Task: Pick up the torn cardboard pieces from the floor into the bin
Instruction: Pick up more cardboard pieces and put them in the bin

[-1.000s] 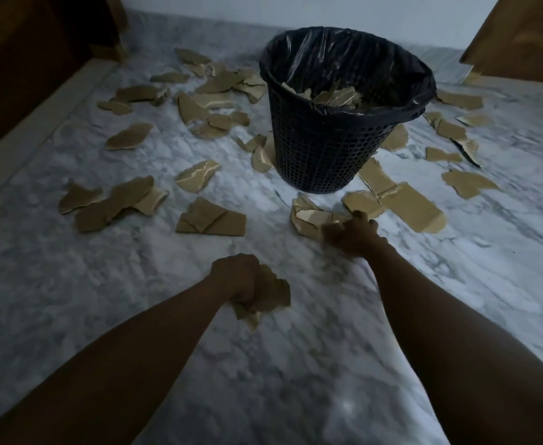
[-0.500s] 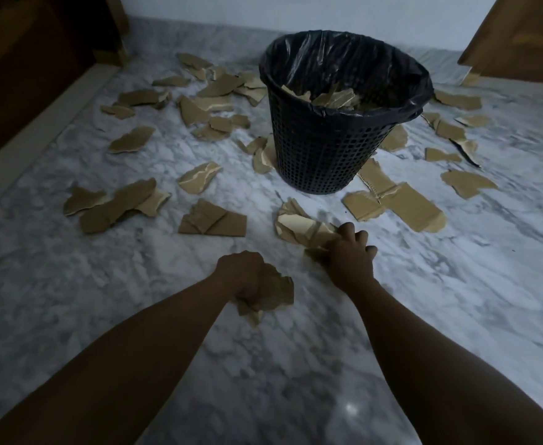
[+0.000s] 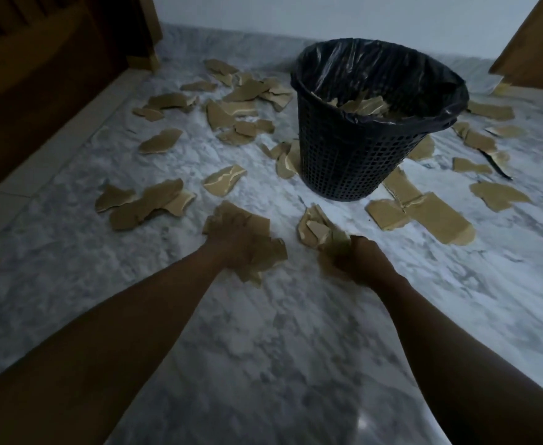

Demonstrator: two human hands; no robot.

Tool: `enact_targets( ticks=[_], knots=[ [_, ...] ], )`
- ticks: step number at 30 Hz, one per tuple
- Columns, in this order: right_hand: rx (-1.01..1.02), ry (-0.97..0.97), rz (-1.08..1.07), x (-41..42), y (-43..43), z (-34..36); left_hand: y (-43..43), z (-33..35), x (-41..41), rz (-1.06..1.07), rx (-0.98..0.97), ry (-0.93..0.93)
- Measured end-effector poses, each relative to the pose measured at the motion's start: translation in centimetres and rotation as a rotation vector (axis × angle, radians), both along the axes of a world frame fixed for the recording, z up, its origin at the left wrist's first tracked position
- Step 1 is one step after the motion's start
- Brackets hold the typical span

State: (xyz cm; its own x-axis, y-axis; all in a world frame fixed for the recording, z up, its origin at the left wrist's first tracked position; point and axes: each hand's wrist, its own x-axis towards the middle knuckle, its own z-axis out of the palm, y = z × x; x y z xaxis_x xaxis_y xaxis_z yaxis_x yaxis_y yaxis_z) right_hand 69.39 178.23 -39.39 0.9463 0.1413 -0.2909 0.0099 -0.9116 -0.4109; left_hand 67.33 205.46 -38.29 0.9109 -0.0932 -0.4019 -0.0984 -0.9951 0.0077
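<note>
Bin (image 3: 353, 162) centre-right on floor (image 3: 263, 348); cardboard pieces (image 3: 161, 141) in it & scattered L, R, in front

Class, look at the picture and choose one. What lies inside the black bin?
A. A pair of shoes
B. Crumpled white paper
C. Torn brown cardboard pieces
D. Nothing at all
C: torn brown cardboard pieces are visible past the near rim of the bin, lying inside its black liner.
</note>
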Motion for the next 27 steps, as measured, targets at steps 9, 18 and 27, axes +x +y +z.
enact_targets(
  ticks=[9,18,27],
  knots=[
    [-0.19,0.056,0.003,0.9,2.0,-1.6,2.9,-2.8,3.5,0.149,0.025,0.145],
    [0.236,0.009,-0.067,1.8,4.5,-0.2,2.9,-2.5,5.6,0.101,-0.068,0.207],
    [0.134,0.268,0.028,3.7,7.0,-0.4,-0.2,-2.3,3.3,0.093,-0.085,0.115]
  ],
)
